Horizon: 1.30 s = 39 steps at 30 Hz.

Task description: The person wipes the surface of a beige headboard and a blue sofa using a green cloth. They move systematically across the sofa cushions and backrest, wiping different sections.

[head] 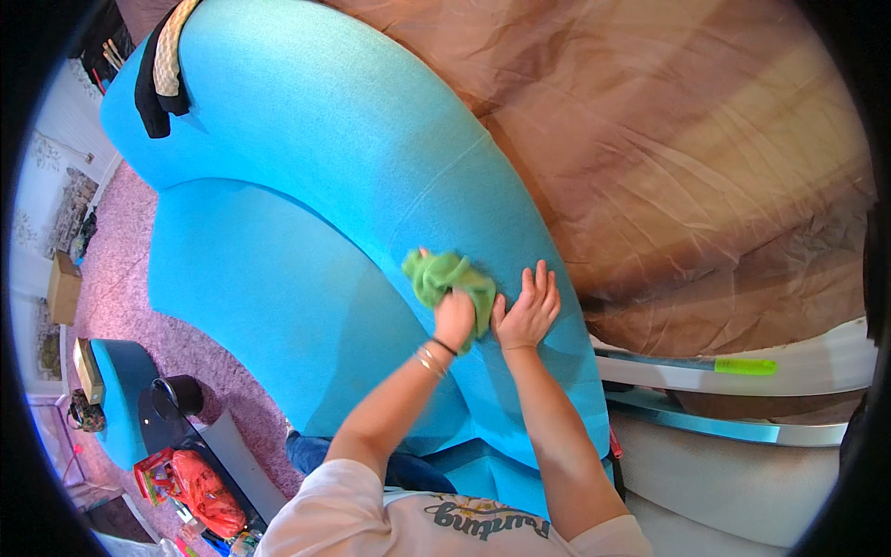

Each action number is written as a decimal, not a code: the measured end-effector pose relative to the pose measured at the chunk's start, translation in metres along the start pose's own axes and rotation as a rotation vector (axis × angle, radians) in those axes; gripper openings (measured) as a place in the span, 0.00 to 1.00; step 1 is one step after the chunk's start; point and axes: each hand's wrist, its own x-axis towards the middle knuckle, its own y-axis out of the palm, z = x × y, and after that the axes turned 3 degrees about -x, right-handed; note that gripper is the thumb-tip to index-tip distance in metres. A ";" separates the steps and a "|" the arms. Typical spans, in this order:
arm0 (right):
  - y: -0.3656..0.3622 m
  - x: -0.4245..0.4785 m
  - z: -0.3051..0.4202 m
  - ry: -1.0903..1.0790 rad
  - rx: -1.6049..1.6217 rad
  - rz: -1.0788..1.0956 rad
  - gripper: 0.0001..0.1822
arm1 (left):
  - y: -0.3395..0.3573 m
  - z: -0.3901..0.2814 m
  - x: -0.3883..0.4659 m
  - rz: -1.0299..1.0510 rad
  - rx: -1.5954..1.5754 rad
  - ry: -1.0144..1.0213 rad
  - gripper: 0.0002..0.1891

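Note:
My left hand (454, 317) grips a bunched green cloth (480, 289) against the backrest of a curved bright blue sofa (334, 111). The hand and part of the cloth look blurred. A dark band and bracelets circle that wrist. Just to the right, my right hand (525, 317) lies palm down on the same backrest, fingers apart and holding nothing. Its thumb is close to the cloth's edge; I cannot tell whether they touch. Below and left of both hands spreads the blue seat (278, 285).
Clothing (161, 76) hangs over the backrest's far end. Behind the sofa is a large brown sheet (682, 174), with a bright green-handled item (745, 366) near it. At lower left are a dark table (230, 463), a red plastic bag (202, 491) and a blue ottoman (125, 404) on pink carpet (118, 237).

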 end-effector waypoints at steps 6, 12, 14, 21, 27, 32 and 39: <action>0.000 0.003 0.014 0.004 0.039 -0.001 0.33 | -0.099 0.007 0.199 -0.408 0.063 0.594 0.33; 0.001 -0.002 0.003 0.021 0.012 0.034 0.32 | -0.096 -0.086 0.190 -0.512 0.526 0.086 0.33; 0.001 -0.001 0.005 0.020 0.023 0.020 0.31 | -0.098 -0.088 0.185 -0.534 0.476 0.107 0.33; -0.003 0.000 0.010 0.025 0.034 0.009 0.31 | -0.085 -0.073 0.122 -0.458 0.270 0.233 0.38; 0.000 0.001 0.010 0.015 0.048 -0.007 0.31 | -0.032 -0.003 -0.002 -0.372 0.050 0.330 0.22; -0.001 -0.002 0.004 0.027 0.036 0.019 0.31 | -0.026 -0.013 0.026 -0.357 0.087 0.385 0.34; 0.002 -0.003 0.005 0.027 0.016 -0.012 0.31 | -0.089 -0.040 0.186 -0.648 0.406 -0.036 0.44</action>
